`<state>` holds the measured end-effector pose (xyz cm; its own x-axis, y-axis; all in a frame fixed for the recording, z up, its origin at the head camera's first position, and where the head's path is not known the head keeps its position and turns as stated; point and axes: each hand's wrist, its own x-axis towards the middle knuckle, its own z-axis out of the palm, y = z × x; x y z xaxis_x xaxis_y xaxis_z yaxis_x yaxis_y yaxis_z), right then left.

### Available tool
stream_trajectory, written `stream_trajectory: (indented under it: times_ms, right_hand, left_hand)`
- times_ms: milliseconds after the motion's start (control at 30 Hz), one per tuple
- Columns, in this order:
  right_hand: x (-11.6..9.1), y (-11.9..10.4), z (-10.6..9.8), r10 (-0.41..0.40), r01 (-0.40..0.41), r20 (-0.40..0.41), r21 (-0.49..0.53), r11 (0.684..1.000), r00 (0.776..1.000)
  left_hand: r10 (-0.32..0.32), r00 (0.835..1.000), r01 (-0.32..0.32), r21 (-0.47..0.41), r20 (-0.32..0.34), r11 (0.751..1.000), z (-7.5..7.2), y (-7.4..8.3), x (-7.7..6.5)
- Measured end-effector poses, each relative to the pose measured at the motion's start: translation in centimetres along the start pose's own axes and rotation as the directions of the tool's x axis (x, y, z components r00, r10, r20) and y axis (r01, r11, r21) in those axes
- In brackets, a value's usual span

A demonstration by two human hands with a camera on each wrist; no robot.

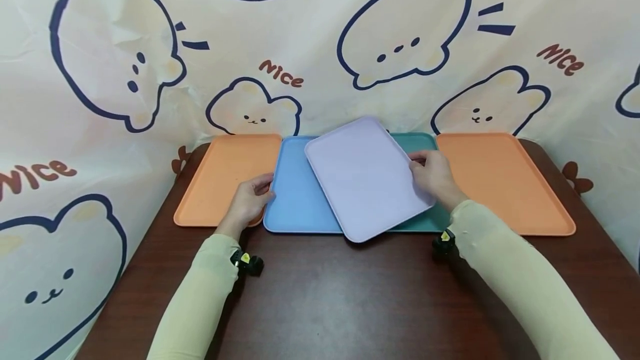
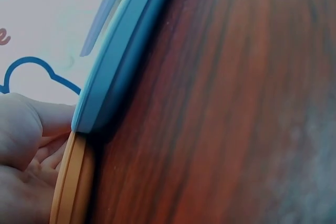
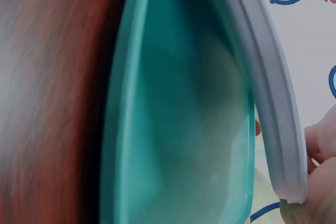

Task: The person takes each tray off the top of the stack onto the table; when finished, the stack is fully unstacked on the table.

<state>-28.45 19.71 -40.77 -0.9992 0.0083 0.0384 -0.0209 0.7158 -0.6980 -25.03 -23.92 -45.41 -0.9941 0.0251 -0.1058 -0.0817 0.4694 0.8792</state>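
My right hand grips the right edge of a lavender tray, which is turned at an angle over a blue tray and a teal tray. In the right wrist view the lavender tray stands raised above the teal tray, with fingers and thumb at its rim. My left hand pinches the left edge of the blue tray, over the right side of an orange tray. The left wrist view shows the thumb at the corner of the blue tray, beside the orange tray's rim.
A second orange tray lies at the right, beside the teal tray. The trays stand in a row along the back of a dark wooden table. Behind them hangs a pale cloth with cartoon bears.
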Motion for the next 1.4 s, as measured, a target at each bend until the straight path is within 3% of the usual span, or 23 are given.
stream_trajectory:
  times_ms: [267,600,900,1167,1400]
  right_hand:
    - [-1.0,1.3,-1.3,-0.055,0.056,0.121,-0.009,0.998,0.991]
    - [-2.6,1.8,-2.4,-0.163,0.168,0.239,-0.003,0.986,0.957]
    - [-4.4,1.8,-2.1,-0.321,0.305,0.346,0.102,0.947,0.881]
    - [-6.0,1.5,-0.4,-0.487,0.457,0.387,0.174,0.872,0.783]
    - [-7.1,1.3,0.8,-0.535,0.518,0.434,0.168,0.839,0.725]
  left_hand:
    - [0.004,1.0,-0.004,-0.002,-0.021,1.0,0.1,-0.2,0.2]
    - [0.007,1.0,-0.007,0.018,-0.024,1.0,0.2,-0.1,0.3]
    - [0.001,0.999,0.0,0.046,-0.033,0.999,0.3,0.3,0.0]
    - [0.008,0.999,-0.007,0.038,-0.034,0.999,0.1,0.1,-0.1]
    - [-0.01,1.0,0.011,0.031,-0.03,0.999,0.2,0.1,0.0]
